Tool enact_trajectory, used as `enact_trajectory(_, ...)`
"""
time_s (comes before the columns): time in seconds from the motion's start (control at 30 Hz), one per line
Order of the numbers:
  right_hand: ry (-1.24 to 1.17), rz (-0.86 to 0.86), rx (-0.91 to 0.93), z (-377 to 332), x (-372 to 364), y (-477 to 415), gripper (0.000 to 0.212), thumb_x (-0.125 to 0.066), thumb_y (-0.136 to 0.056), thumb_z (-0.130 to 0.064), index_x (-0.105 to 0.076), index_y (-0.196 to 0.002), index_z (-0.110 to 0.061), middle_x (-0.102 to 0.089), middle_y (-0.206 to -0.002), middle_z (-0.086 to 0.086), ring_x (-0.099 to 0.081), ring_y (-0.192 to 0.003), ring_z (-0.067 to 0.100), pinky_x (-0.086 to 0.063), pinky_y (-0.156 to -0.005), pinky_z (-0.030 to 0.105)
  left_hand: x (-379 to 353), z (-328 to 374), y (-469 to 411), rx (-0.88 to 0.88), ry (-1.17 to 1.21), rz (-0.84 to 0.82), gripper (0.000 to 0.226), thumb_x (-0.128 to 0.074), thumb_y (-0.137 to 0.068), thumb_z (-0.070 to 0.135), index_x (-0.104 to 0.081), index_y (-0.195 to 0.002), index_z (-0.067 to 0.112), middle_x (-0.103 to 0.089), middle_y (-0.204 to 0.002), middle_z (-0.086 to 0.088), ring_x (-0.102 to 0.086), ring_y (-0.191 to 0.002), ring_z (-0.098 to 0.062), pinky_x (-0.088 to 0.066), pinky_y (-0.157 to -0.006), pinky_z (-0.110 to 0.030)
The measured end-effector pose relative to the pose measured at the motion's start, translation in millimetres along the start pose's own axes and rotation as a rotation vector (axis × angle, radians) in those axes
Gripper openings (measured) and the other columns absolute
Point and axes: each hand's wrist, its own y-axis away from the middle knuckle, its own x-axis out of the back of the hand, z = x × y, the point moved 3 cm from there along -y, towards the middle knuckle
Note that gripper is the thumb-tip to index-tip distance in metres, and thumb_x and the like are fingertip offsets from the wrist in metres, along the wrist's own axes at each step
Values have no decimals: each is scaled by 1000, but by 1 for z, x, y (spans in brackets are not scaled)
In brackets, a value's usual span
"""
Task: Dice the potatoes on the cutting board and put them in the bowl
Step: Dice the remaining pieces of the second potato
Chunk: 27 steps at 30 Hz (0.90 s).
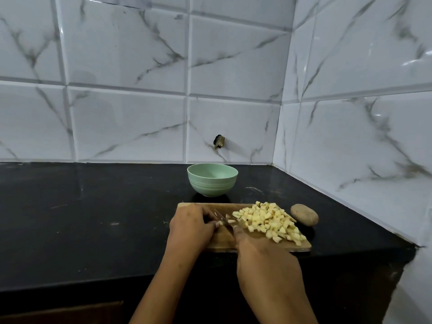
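A wooden cutting board (224,242) lies on the black counter. On its right half sits a heap of pale diced potato (268,220). My left hand (191,228) curls over a small potato piece (221,223) at the board's left. My right hand (261,256) grips a knife; its blade (224,220) slants down right beside the left fingers, onto the piece. A whole unpeeled potato (304,213) rests on the counter just right of the board. The light green bowl (212,180) stands empty behind the board.
The black counter (93,218) ends at a white marble-tiled wall behind and another on the right, forming a corner. The counter's front edge runs below my forearms. A small dark hole (219,141) marks the back wall above the bowl.
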Motion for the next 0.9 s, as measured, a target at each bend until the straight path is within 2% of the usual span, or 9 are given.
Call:
enact_trajectory(0.07, 15, -40, -2, -4, -3, -1, 64, -39, -99, -8, -10, -153, -26, -62, -114, 3, -62, -97, 18, -39, -64, 28, 0, 0, 1, -12, -5, 16, 9, -68, -84, 31, -74, -91, 31, -61, -90, 10, -59, -91, -9, -46, -79, -22)
enact_trajectory(0.17, 42, -17, -2, -4, -4, -11, 59, -39, -98, -6, -20, -151, -23, -63, -112, 2, -63, -97, 19, -40, -64, 28, 1, 1, 4, -31, -7, 35, 13, -67, -85, 28, -75, -96, 29, -67, -97, 11, -60, -93, -8, -44, -79, -19)
enact_trajectory(0.3, -4, 34, 16, -1, 3, -6, 56, -40, -99, -13, -23, -150, -29, -63, -110, 0, -62, -93, 17, -32, -52, 22, 1, -2, 6, -42, 29, 64, 11, -70, -84, 25, -74, -92, 30, -64, -89, 16, -60, -86, -5, -45, -79, -18)
enact_trajectory(0.4, -15, 9, 27, -4, 3, 1, 57, -38, -99, -11, -20, -150, -28, -63, -114, 1, -63, -98, 19, -39, -63, 26, 1, -4, 6, -43, 101, 87, 10, -74, -79, 19, -72, -79, 28, -64, -76, 17, -60, -74, 1, -48, -74, -16)
enact_trajectory(0.5, 15, -13, 22, -8, -1, -6, 58, -40, -98, -8, -21, -150, -25, -64, -112, 2, -63, -94, 19, -43, -68, 30, -1, -6, 6, -36, 130, 98, 15, -76, -76, 16, -68, -73, 28, -63, -67, 17, -58, -67, 4, -41, -63, -8)
enact_trajectory(0.63, -1, 53, 38, -4, 7, -14, 45, -40, -99, -13, -37, -142, -27, -63, -107, 0, -59, -87, 18, -35, -55, 25, 0, -6, 8, -42, 139, 109, 16, -72, -78, 14, -67, -76, 28, -63, -70, 17, -58, -70, 3, -41, -63, -8)
enact_trajectory(0.73, -36, 78, 71, -3, 10, -5, 47, -41, -100, -19, -32, -145, -31, -60, -101, -3, -51, -75, 16, -27, -48, 20, 0, -7, 9, -51, 122, 115, 14, -71, -78, 13, -66, -82, 25, -61, -70, 17, -59, -74, 1, -41, -64, -9)
enact_trajectory(0.83, -18, 36, 69, -9, 4, 1, 45, -41, -98, -15, -33, -142, -27, -62, -108, -1, -61, -92, 18, -38, -62, 25, -1, -7, 8, -53, 114, 134, 17, -69, -76, 10, -62, -77, 25, -65, -70, 14, -61, -77, -2, -39, -63, -8)
enact_trajectory(0.9, 9, 10, 63, -14, 0, -4, 44, -41, -98, -11, -35, -140, -24, -63, -110, 0, -62, -96, 18, -39, -64, 28, -2, -7, 8, -52, 116, 146, 20, -69, -75, 9, -58, -73, 26, -63, -68, 15, -61, -77, -3, -40, -64, -11)
